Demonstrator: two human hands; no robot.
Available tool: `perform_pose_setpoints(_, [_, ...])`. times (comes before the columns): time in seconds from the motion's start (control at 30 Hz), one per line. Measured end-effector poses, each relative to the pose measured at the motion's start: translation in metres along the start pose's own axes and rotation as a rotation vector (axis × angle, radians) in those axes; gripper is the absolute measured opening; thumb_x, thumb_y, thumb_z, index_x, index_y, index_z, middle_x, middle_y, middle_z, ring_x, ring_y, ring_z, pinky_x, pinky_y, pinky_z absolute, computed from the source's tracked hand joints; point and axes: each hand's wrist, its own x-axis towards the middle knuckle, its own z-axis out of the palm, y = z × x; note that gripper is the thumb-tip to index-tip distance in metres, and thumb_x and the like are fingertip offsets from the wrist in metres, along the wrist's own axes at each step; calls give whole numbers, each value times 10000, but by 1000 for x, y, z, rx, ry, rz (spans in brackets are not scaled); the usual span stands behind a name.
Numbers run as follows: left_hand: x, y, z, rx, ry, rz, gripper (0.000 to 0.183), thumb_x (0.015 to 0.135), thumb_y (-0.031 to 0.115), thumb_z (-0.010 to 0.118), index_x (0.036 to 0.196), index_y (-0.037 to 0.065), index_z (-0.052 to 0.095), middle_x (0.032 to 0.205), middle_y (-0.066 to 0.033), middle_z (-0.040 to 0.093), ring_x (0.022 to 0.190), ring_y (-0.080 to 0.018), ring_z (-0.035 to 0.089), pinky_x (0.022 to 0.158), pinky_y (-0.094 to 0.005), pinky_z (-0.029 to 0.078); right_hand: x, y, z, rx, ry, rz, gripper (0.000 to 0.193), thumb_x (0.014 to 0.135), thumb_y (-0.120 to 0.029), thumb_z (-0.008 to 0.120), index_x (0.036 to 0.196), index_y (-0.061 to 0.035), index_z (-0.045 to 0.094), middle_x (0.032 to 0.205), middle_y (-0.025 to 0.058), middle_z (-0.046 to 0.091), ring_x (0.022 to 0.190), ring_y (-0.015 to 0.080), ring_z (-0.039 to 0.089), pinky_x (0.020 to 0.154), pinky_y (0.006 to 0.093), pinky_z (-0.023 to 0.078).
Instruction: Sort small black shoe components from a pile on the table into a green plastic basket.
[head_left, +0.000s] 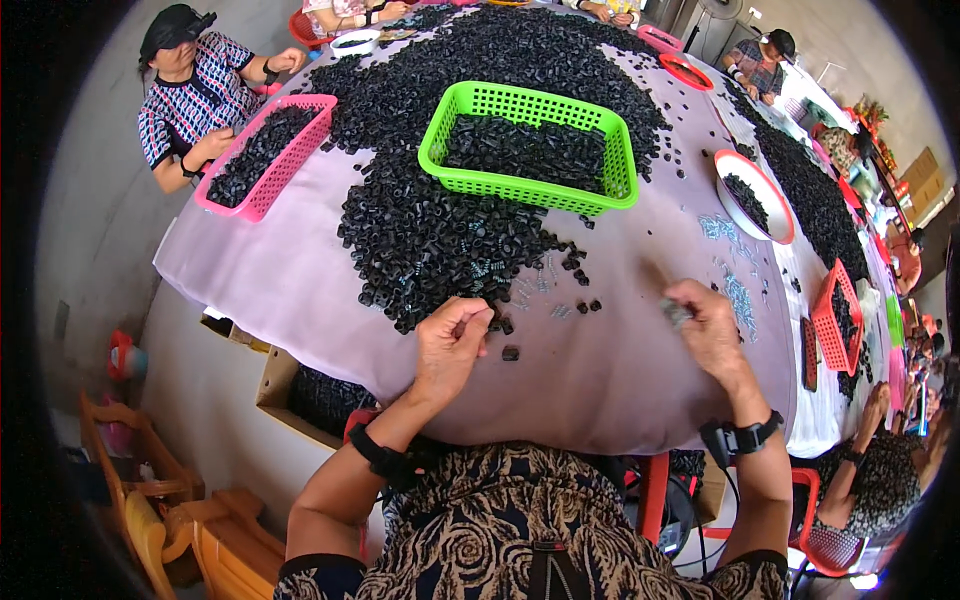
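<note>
My left hand (pixel 452 345) is closed in a pinch at the near edge of a heap of small black plastic parts (pixel 420 235). Whatever it holds is hidden by the fingers. Off to the right, my right hand (pixel 710 335) is raised above the cloth, its fingers curled round a small silvery clump that looks like metal springs (pixel 675 312). Loose springs (pixel 738 300) lie just beyond that hand, and a few more are scattered on the heap. One black part (pixel 511 353) sits apart, to the right of my left hand.
A green basket (pixel 530 190) of black parts stands on the heap. Others are a pink basket (pixel 262 190) at left, a white bowl (pixel 765 205) and a red basket (pixel 835 325) at right. A co-worker (pixel 205 90) sits at left, with other people around the table.
</note>
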Motion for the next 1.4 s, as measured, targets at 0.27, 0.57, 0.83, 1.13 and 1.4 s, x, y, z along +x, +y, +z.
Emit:
perform_pose_setpoints(0.27, [3,1,-8,124,-5,-19,42,883,23,602,870,-7,628,723,3,540,539,-48,511,461,-196,409,46,-33,65,-23,-283,-286,337,644,153,562,924,-33,586,791,119,546,735,299,561,635,346,469])
perform_pose_setpoints(0.57, [4,7,-7,147,-19,40,30,874,9,600,868,-13,619,718,-4,536,549,-50,500,464,-201,405,52,-55,97,25,-481,-290,348,610,104,583,927,-42,584,837,120,539,820,328,550,688,382,472])
perform_pose_setpoints(0.83, [4,2,-7,115,-17,57,27,878,7,596,887,-8,617,734,-3,528,555,-49,497,472,-204,411,41,-68,126,-101,-465,-614,345,558,37,647,877,-67,570,825,70,493,819,286,521,729,380,465])
perform_pose_setpoints(1.13, [4,11,-7,93,-83,58,70,898,-8,557,934,-1,617,764,-7,520,588,-58,514,507,-201,437,37,-52,131,88,-442,-419,342,549,29,701,856,-52,573,757,55,522,701,231,554,620,325,466])
perform_pose_setpoints(1.4, [-3,14,-1,-129,-349,35,358,871,-82,549,1212,23,522,1044,-48,465,894,-114,538,707,-236,512,34,-54,131,532,-247,-164,243,714,-54,772,899,-47,615,793,4,573,697,72,539,615,218,442])
